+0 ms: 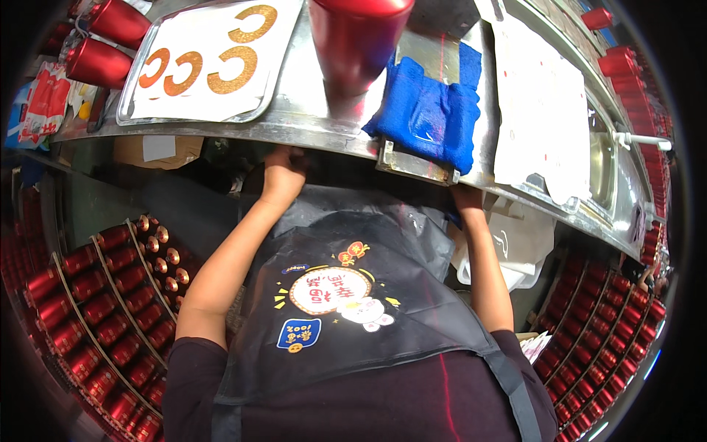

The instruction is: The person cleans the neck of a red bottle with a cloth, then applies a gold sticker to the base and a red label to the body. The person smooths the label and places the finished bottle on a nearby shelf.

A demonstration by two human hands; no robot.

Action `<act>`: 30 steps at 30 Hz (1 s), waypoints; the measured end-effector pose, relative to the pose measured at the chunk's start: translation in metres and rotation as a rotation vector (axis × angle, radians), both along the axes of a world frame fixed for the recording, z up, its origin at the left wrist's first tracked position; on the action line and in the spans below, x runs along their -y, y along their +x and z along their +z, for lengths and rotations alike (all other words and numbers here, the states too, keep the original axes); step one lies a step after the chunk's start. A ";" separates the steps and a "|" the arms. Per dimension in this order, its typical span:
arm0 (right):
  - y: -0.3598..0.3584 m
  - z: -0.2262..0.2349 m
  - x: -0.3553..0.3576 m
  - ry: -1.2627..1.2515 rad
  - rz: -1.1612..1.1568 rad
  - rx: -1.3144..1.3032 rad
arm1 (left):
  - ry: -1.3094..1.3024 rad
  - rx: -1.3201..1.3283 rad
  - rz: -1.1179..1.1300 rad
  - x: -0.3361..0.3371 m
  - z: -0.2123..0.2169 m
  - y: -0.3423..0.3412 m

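Observation:
My left hand (286, 168) reaches under the front edge of the steel worktable (324, 135); its fingers are mostly lost in shadow, and what they touch cannot be made out. Beneath the metal fixture (416, 168), my right hand (467, 199) is almost wholly hidden by the table edge. A blue cloth (434, 114) lies draped over that fixture, above my right hand. Just left of the cloth stands a large glossy red vessel (357, 37). Several gold C-shaped pieces (233, 70) lie on a white sheet in a clear tray (127, 110), beyond my left hand.
White sheets with small red marks (541, 103) cover the table's right part, beside a sink (602, 173). Racks of red cylinders (96, 324) flank me on both sides. A cardboard box (158, 151) sits under the table; a pale bin (519, 239) is at right.

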State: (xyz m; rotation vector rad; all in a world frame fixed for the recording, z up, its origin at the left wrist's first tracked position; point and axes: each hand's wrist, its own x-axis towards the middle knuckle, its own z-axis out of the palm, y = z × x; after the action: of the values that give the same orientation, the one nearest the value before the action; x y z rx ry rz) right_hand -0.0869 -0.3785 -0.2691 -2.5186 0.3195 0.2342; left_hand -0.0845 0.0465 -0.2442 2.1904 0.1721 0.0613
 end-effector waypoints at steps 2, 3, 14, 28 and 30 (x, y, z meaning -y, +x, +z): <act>-0.011 -0.020 0.036 -0.283 0.070 -0.135 | -0.092 0.101 0.032 0.015 0.014 -0.006; -0.022 -0.031 0.053 -0.396 0.112 -0.300 | -0.035 0.130 0.000 0.021 0.018 -0.007; -0.066 0.093 0.061 0.014 0.047 -0.360 | 0.237 -0.226 -0.294 -0.011 0.088 -0.017; 0.041 0.285 -0.102 0.673 0.238 0.120 | 0.493 0.071 0.230 -0.091 0.178 0.160; 0.044 0.280 -0.104 0.697 0.247 0.120 | 0.586 0.053 0.190 -0.094 0.167 0.182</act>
State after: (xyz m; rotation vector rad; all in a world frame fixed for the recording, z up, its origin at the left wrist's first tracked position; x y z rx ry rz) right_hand -0.0433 -0.2744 0.0113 -1.8614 -0.1157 0.2386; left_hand 0.0971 0.1407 -0.0767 2.7444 0.3696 0.3098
